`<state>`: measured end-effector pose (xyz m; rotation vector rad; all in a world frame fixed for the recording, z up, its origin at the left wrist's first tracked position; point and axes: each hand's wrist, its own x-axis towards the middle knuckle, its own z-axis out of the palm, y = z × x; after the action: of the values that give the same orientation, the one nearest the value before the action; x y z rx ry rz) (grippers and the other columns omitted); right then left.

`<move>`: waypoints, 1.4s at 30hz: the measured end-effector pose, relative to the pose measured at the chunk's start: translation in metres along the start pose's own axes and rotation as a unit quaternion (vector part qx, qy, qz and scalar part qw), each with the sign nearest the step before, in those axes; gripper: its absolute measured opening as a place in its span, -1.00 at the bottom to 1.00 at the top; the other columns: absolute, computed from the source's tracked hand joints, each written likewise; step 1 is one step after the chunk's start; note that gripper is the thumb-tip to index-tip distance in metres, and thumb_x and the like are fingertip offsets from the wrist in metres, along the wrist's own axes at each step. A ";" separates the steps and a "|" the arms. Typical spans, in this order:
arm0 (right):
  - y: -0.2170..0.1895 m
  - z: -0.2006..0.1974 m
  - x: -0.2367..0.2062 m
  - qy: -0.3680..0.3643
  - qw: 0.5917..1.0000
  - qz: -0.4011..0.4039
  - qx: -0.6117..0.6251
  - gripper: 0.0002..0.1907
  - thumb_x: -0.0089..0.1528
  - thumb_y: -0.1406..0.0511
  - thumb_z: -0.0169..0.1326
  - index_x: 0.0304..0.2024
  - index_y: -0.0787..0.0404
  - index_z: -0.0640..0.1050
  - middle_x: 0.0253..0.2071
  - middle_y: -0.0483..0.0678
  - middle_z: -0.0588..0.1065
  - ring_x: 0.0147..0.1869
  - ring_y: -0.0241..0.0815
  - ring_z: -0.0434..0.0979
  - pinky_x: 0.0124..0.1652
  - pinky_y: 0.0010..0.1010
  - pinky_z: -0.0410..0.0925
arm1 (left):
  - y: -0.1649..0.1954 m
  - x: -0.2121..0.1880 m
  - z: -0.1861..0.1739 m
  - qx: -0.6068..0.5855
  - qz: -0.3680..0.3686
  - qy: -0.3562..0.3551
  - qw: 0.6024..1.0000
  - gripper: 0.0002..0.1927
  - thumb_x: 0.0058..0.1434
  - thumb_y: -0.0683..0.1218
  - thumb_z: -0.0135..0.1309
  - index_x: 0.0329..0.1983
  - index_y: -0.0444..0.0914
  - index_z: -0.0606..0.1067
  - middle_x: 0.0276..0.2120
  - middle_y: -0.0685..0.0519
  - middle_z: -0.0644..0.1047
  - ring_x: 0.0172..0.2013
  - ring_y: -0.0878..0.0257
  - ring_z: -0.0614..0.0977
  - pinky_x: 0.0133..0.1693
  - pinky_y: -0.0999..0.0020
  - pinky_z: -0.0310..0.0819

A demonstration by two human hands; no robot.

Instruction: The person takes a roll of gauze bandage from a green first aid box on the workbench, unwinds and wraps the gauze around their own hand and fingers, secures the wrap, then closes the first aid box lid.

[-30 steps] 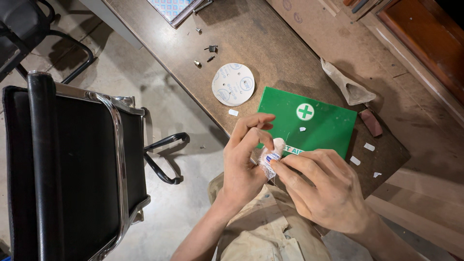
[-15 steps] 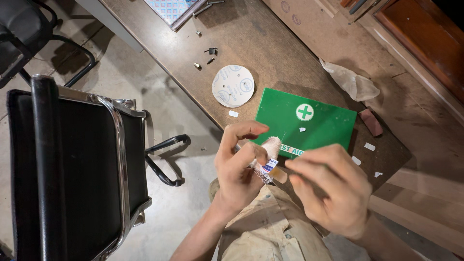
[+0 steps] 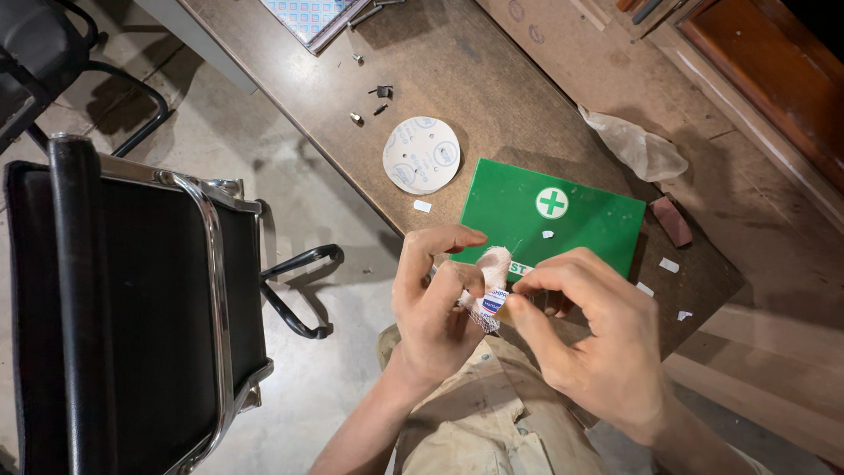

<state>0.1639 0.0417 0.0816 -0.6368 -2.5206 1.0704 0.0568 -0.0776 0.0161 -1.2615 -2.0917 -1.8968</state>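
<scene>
Far out to the left of the fingers stands a black office chair with a chrome frame, its armrest curling toward the person's knees over the bare concrete floor. Coming across now to the left hand: its fingers are curled in, thumb and forefinger pinching a small roll of white gauze bandage that stands up between the fingertips, a little blue-and-white wrapper tucked just under it. Above and beyond those fingers, on the brown wooden table, lies a round white sanding disc, with a few small dark metal bits further up and a checked blue-and-white pad at the top edge. Right behind the fingertips sits the flat green first-aid case with its white cross, close against the knuckles. And here is the right hand, fingers bent and closed, thumb and forefinger meeting the left hand's at the wrapper and gripping its edge; both hands touch there over the person's beige trousers. Past the right hand's fingers, up and to the right, a crumpled clear plastic bag lies on the table, a small reddish-brown block sits just beside the case's far corner, and scraps of white paper dot the table near it.
</scene>
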 end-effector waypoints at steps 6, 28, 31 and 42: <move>0.001 0.005 -0.004 0.001 0.998 -0.008 0.059 -0.89 0.14 0.45 0.24 -0.28 0.25 0.58 -0.30 -0.12 0.55 -0.36 -0.39 0.50 -0.34 -0.60 0.35 | -0.001 0.000 0.001 0.002 0.004 -0.004 1.000 -0.66 0.00 -0.25 0.36 -0.33 -0.27 0.38 0.02 -0.11 0.50 0.00 0.01 0.55 0.02 0.20 0.51; 0.063 0.011 -0.040 -0.091 0.958 0.117 0.246 -0.78 0.26 0.28 0.10 -0.14 0.31 0.56 -0.20 -0.05 0.62 -0.16 -0.31 0.64 -0.13 -0.50 0.49 | -0.021 -0.009 0.013 -0.288 -0.174 0.059 0.940 -0.66 0.08 -0.29 0.40 -0.45 -0.23 0.40 -0.05 0.03 0.43 -0.10 0.32 0.48 -0.05 0.44 0.43; 0.046 0.031 -0.043 -0.110 0.883 0.209 0.406 -0.81 0.31 0.36 0.09 -0.14 0.42 0.59 -0.29 0.00 0.61 -0.24 -0.30 0.61 -0.21 -0.50 0.47 | -0.021 -0.010 0.014 -0.291 -0.175 0.046 0.939 -0.67 0.07 -0.30 0.40 -0.45 -0.24 0.40 -0.06 0.01 0.43 -0.11 0.32 0.49 -0.06 0.45 0.44; 0.058 0.053 -0.055 -0.029 0.911 0.092 0.400 -0.88 0.28 0.47 0.16 -0.14 0.40 0.61 -0.31 -0.02 0.62 -0.31 -0.38 0.58 -0.31 -0.57 0.46 | -0.004 -0.022 0.021 -0.606 -0.402 0.068 0.683 -0.70 0.07 -0.42 0.18 -0.47 -0.25 0.33 -0.16 -0.03 0.36 -0.18 0.18 0.48 -0.38 0.37 0.39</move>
<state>0.2018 0.0173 -0.0032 -0.5889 -1.8091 2.0300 0.0782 -0.0710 -0.0040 0.0895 -1.1269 -3.8699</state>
